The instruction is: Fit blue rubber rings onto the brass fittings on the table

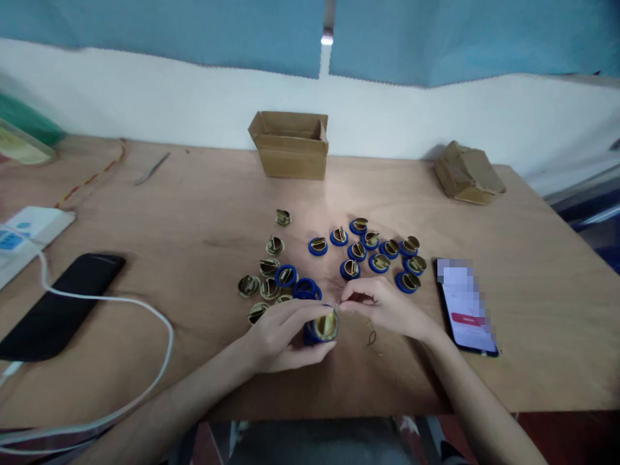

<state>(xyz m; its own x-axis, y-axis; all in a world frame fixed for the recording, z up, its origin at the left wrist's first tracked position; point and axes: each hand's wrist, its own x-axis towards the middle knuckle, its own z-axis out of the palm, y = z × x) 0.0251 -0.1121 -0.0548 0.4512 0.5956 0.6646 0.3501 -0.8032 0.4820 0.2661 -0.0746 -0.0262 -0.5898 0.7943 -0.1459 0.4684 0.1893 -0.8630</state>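
Note:
My left hand is closed round a round brass-coloured fitting with a blue ring, its open face turned to the right. Thumb and forefinger of my right hand are pinched together at the fitting's upper right edge; whatever lies between those fingertips is too small to make out. Loose blue rings lie just beyond my left hand. Around them sit several brass fittings without rings. Farther right stand several brass fittings seated in blue rings. A thin dark loop of thread or wire lies below my right hand.
An open cardboard box stands at the back, a crumpled one at the back right. A lit phone lies right; a black phone lies left beside a white cable and power strip. Tweezers rest far left.

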